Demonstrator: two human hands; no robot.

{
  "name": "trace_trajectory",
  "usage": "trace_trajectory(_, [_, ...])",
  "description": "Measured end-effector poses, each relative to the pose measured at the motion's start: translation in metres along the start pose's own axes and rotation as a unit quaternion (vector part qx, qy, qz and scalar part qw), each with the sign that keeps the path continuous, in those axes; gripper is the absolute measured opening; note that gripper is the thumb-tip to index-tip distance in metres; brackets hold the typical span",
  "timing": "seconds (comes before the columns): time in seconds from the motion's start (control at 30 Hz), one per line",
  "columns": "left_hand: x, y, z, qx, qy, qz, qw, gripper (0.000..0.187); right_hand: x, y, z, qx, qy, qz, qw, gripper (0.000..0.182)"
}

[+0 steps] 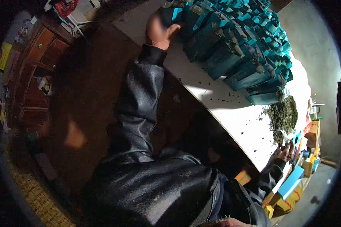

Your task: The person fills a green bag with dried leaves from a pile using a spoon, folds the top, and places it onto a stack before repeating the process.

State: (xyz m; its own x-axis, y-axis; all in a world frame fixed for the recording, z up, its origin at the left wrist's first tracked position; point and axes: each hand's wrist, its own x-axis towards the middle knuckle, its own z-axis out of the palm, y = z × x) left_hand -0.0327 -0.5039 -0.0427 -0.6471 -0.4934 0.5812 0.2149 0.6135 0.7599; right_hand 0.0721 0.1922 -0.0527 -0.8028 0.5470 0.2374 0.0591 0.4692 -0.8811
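Observation:
My left hand is at the near end of several rows of teal bags. Its thumb stands apart from the fingers, which are partly blurred, and I see nothing in it. The bags stand upright, packed close together, with uneven tops. My right hand is low beside a heap of dark dried leaves. Its fingers look curled, and what they hold, if anything, I cannot make out. A bit of clear plastic lies between the heap and that hand.
The white tabletop carries scattered leaf crumbs. Beyond my right hand are a light blue box and several yellow cartons and packets. A wooden cabinet stands across the dark floor, near a woven straw surface.

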Motion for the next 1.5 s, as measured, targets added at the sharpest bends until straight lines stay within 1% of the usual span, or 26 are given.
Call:
trace_trajectory(0.13, [0.002,-0.001,-0.001,0.012,-0.003,-0.003,1.000,0.048,-0.005,-0.008,0.004,0.008,-0.003,-0.009,1.000,0.030])
trace_trajectory(0.2, [0.003,-0.003,0.001,-0.056,-0.004,-0.019,0.998,0.049,-0.002,-0.003,0.000,0.009,-0.004,-0.001,1.000,0.029])
trace_trajectory(0.23, [0.003,-0.005,0.002,-0.056,-0.005,-0.018,0.998,0.049,0.000,-0.002,-0.001,0.010,-0.006,0.007,1.000,0.029])
trace_trajectory(0.3, [0.002,-0.009,0.004,-0.006,-0.010,-0.050,0.999,0.061,0.003,0.002,-0.003,-0.008,-0.006,-0.001,1.000,0.031])
trace_trajectory(0.33, [0.003,-0.011,0.003,-0.006,-0.011,-0.049,0.999,0.061,0.004,0.004,-0.004,-0.026,-0.007,-0.009,1.000,0.033])
trace_trajectory(0.4, [0.005,-0.011,0.000,-0.039,-0.085,-0.007,0.996,0.056,0.000,-0.001,-0.001,-0.005,-0.002,0.002,1.000,0.032])
trace_trajectory(0.43, [0.004,-0.003,-0.002,-0.039,-0.085,-0.006,0.996,0.056,-0.002,-0.003,0.001,0.017,0.003,0.012,1.000,0.032])
trace_trajectory(0.5, [0.000,0.015,-0.006,-0.042,-0.004,0.087,0.995,0.036,-0.002,-0.003,0.002,0.027,0.005,0.012,1.000,0.031])
trace_trajectory(0.53, [0.000,0.008,-0.006,-0.043,-0.004,0.087,0.995,0.036,-0.002,-0.002,0.002,0.037,0.006,0.011,0.999,0.031])
trace_trajectory(0.6, [-0.002,-0.013,-0.007,0.045,-0.037,0.094,0.994,0.051,-0.003,-0.005,0.002,0.033,-0.003,0.011,0.999,0.030])
trace_trajectory(0.63, [-0.001,-0.007,-0.010,0.045,-0.038,0.094,0.994,0.051,-0.004,-0.007,0.002,0.029,-0.012,0.010,0.999,0.029])
trace_trajectory(0.7, [-0.001,0.006,-0.017,-0.064,-0.029,0.040,0.997,0.047,-0.003,-0.009,0.002,0.028,-0.011,0.020,0.999,0.030])
trace_trajectory(0.8, [-0.002,0.017,-0.019,-0.074,-0.034,0.023,0.996,0.046,0.002,0.000,-0.003,0.026,-0.020,0.020,0.999,0.031])
trace_trajectory(0.83, [-0.002,0.010,-0.018,-0.074,-0.035,0.023,0.996,0.046,0.004,0.004,-0.006,0.024,-0.029,0.010,0.999,0.032])
trace_trajectory(0.9, [-0.001,-0.005,-0.016,-0.009,-0.033,0.079,0.996,0.044,0.009,0.013,-0.010,0.025,-0.032,0.006,0.999,0.032])
trace_trajectory(0.93, [-0.001,0.001,-0.016,-0.009,-0.034,0.079,0.996,0.044,0.008,0.011,-0.009,0.025,-0.036,0.002,0.999,0.032])
trace_trajectory(1.0, [-0.002,0.009,-0.014,-0.078,-0.003,0.059,0.995,0.041,0.001,-0.001,-0.004,0.005,-0.026,-0.003,1.000,0.031])
trace_trajectory(1.03, [-0.002,0.002,-0.011,-0.079,-0.003,0.059,0.995,0.041,-0.004,-0.009,0.000,-0.014,-0.016,-0.008,1.000,0.031])
trace_trajectory(1.1, [-0.002,-0.017,-0.003,0.012,0.081,0.103,0.991,0.040,-0.007,-0.014,0.002,-0.015,-0.012,-0.007,1.000,0.031])
trace_trajectory(1.13, [-0.002,-0.010,-0.007,0.012,0.081,0.103,0.991,0.040,-0.008,-0.015,0.003,-0.015,-0.007,-0.006,1.000,0.030])
trace_trajectory(1.2, [-0.001,0.009,-0.017,-0.053,0.006,0.041,0.998,0.042,-0.009,-0.016,0.004,-0.016,-0.004,-0.005,1.000,0.030])
trace_trajectory(1.3, [0.002,0.009,-0.017,-0.093,-0.004,0.043,0.995,0.043,-0.011,-0.021,0.006,-0.015,0.000,0.011,1.000,0.030])
trace_trajectory(1.33, [0.002,0.005,-0.017,-0.093,-0.005,0.043,0.995,0.043,-0.012,-0.022,0.006,-0.013,-0.001,0.025,1.000,0.029])
trace_trajectory(1.37, [0.002,0.000,-0.018,-0.071,-0.026,0.037,0.996,0.039,-0.010,-0.019,0.004,-0.013,-0.001,0.026,1.000,0.029])
trace_trajectory(1.43, [0.001,-0.003,-0.018,-0.049,-0.047,0.030,0.997,0.038,-0.005,-0.009,0.002,0.003,-0.009,-0.009,1.000,0.028])
trace_trajectory(1.5, [-0.001,0.000,-0.016,-0.090,-0.024,0.030,0.995,0.047,-0.004,-0.005,0.003,0.025,-0.003,-0.008,1.000,0.028])
